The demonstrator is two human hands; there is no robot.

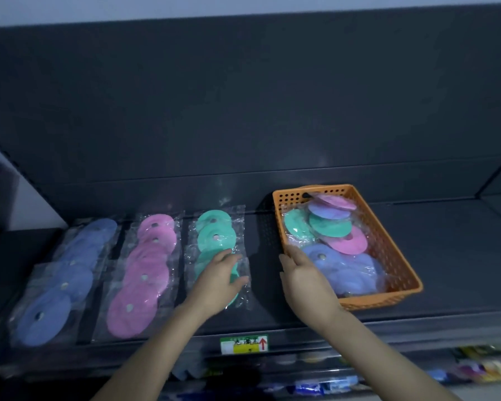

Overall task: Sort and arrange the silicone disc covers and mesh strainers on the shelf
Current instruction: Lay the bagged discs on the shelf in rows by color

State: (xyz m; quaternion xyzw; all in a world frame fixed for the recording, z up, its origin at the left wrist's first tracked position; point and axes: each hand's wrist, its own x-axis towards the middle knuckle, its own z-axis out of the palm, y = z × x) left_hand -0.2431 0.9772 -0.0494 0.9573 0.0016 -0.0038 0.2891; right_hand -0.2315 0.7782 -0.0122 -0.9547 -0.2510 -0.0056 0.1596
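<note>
Shelf (272,322): dark deck w/ dark back panel; three colour rows laid out left of centre, basket at 3 o'clock.

Orange basket (399,256): perforated, angled; holds unsorted bagged disc covers, mixed teal, purple, pink & blue (347,270). No mesh strainers can be made out.

Blue row (64,282), approx. 9 o'clock: overlapping bagged discs running front to back. Pink row (145,273) just beside it, toward centre. Teal row (214,241), centre: shortest of the three, front part under the left hand.

Left hand (217,282): flat, fingers spread, pressing on the front teal pack; not gripping, by the look of it. Right hand (304,273): released, palm turned to the basket's near-left rim, fingers by the blue packs inside; nothing held.

Step (judged): seating a teal pack in its row while reaching for the next item. Sorting part done; basket roughly half full.

Next move calls for: pinching one slippery bag by its edge, lifting it clear of the basket wall, reading its colour, then laying it overlapped on the matching row.

In the way: packs in basket overlap, so one may drag neighbours; basket rim sits between right hand & packs. Price label (244,344) on shelf lip at 6 o'clock; blurred goods on the shelf below.
</note>
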